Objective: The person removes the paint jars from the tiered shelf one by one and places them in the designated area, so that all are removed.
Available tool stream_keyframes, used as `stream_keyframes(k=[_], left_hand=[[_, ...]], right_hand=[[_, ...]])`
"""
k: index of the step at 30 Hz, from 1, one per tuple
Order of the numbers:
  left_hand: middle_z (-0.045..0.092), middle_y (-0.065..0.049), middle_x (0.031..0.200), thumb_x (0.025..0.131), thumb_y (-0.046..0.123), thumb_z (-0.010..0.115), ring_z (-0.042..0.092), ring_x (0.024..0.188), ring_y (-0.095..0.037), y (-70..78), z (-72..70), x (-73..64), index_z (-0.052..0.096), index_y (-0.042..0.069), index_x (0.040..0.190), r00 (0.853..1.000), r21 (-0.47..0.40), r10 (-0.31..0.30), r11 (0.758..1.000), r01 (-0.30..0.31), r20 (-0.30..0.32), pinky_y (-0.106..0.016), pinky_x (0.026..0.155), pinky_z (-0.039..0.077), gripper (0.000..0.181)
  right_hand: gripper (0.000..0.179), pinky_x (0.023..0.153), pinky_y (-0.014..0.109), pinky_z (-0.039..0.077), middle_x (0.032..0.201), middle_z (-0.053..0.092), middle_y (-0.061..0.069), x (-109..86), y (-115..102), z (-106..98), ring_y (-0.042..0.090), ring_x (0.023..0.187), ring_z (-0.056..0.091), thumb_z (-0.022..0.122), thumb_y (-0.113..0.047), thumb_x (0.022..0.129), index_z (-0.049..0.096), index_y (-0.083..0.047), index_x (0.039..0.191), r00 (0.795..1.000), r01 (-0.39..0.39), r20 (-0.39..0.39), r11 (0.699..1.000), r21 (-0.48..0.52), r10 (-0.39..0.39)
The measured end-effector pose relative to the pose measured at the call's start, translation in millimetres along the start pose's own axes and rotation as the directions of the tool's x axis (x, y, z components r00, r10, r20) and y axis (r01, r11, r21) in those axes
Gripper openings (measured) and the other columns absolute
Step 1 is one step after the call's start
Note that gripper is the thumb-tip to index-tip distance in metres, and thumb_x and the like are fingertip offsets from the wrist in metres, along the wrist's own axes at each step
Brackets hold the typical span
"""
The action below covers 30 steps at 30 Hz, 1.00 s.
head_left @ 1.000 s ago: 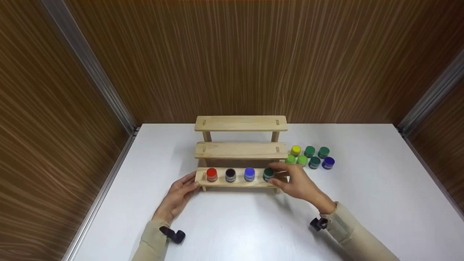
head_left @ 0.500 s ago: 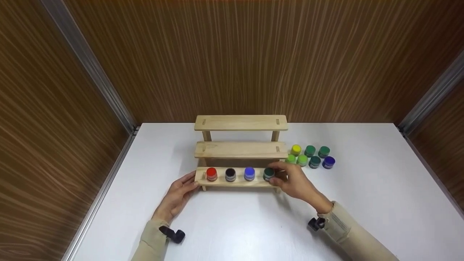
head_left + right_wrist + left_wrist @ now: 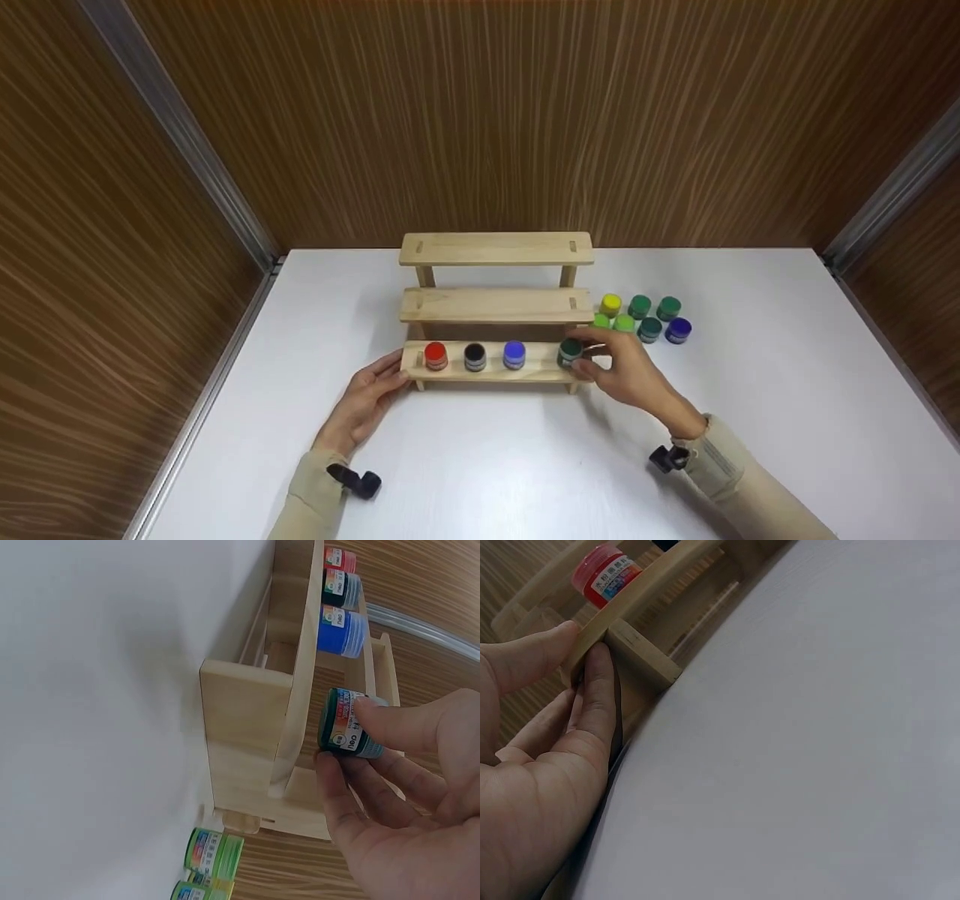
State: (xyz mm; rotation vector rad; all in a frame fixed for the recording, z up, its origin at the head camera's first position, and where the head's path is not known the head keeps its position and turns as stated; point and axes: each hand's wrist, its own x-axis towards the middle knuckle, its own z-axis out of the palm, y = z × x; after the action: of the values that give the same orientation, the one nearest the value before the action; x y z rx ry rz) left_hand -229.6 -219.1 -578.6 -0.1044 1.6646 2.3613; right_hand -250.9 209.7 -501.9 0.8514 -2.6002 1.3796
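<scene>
A three-tier wooden display stand (image 3: 496, 306) is set on the white table. My left hand (image 3: 365, 405) pinches the left end of its lowest shelf, thumb above and fingers beneath, as the left wrist view shows. In my right hand (image 3: 628, 371) a dark green paint jar (image 3: 349, 722) is held upright between thumb and fingers, close over the right end of that shelf. Along the same shelf stand a red paint jar (image 3: 436, 356), a black-lidded paint jar (image 3: 475, 357) and a blue paint jar (image 3: 514, 355), spaced apart.
Right of the stand, several more jars are grouped on the table (image 3: 480, 465): a yellow jar (image 3: 610, 304), light green jars (image 3: 623, 322), darker green jars (image 3: 650, 330) and a violet-blue jar (image 3: 679, 330). A wood-grain panel (image 3: 480, 120) rises behind the table.
My right hand has shifted right along the lowest shelf with the dark green paint jar, widening its distance from the blue one. The left hand keeps its grip on the stand.
</scene>
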Motion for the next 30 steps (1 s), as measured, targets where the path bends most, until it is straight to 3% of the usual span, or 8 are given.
stream_keyframes(k=[6,13,20,25,30], left_hand=[[0.031,-0.028,0.170,0.104,-0.004,0.061,0.050,0.148,-0.026,0.4,-0.4,0.8,0.029,-0.009,0.163,1.000,-0.001,0.000,1.000,0.000,0.007,-0.026,0.117,0.050,0.067],[0.032,-0.029,0.169,0.104,-0.004,0.061,0.056,0.140,-0.019,0.9,0.3,-0.3,0.029,-0.010,0.163,1.000,-0.009,0.007,1.000,-0.007,0.006,-0.025,0.116,0.051,0.067],[0.030,-0.030,0.170,0.104,-0.003,0.063,0.048,0.150,-0.029,-0.4,-0.4,-1.9,0.029,-0.011,0.163,1.000,-0.004,0.018,1.000,-0.018,0.005,-0.023,0.113,0.052,0.069],[0.029,-0.030,0.171,0.104,-0.002,0.063,0.037,0.156,-0.036,-1.0,-0.2,-1.1,0.029,-0.010,0.163,1.000,-0.002,0.013,1.000,-0.013,0.004,-0.024,0.114,0.052,0.069],[0.031,-0.026,0.171,0.103,-0.004,0.061,0.040,0.155,-0.033,0.0,1.2,-0.7,0.031,-0.008,0.163,1.000,-0.018,0.007,1.000,-0.007,-0.005,-0.024,0.114,0.052,0.067]], right_hand=[[0.048,0.096,0.054,0.064,0.126,0.075,0.019,-6.0,5.1,-7.8,0.037,0.111,0.074,0.075,0.017,0.088,0.069,0.005,0.134,0.999,-0.006,-0.037,1.000,-0.026,0.005],[0.043,0.095,0.056,0.064,0.121,0.076,0.018,-12.7,10.1,-18.7,0.037,0.110,0.074,0.078,0.014,0.088,0.070,0.007,0.130,0.997,-0.018,-0.070,0.998,-0.053,0.014],[0.041,0.093,0.056,0.064,0.118,0.077,0.016,-19.1,16.0,-27.9,0.036,0.108,0.075,0.077,0.016,0.088,0.072,0.007,0.127,0.994,-0.010,-0.112,0.998,-0.065,0.003],[0.042,0.095,0.055,0.063,0.119,0.076,0.019,-19.9,21.9,-32.0,0.038,0.110,0.075,0.075,0.018,0.087,0.070,0.009,0.128,0.993,-0.043,-0.116,0.996,-0.072,0.034],[0.043,0.097,0.055,0.063,0.120,0.075,0.022,-17.8,32.3,-31.7,0.042,0.113,0.073,0.073,0.021,0.087,0.068,0.011,0.128,0.994,-0.069,-0.092,0.995,-0.067,0.063]])
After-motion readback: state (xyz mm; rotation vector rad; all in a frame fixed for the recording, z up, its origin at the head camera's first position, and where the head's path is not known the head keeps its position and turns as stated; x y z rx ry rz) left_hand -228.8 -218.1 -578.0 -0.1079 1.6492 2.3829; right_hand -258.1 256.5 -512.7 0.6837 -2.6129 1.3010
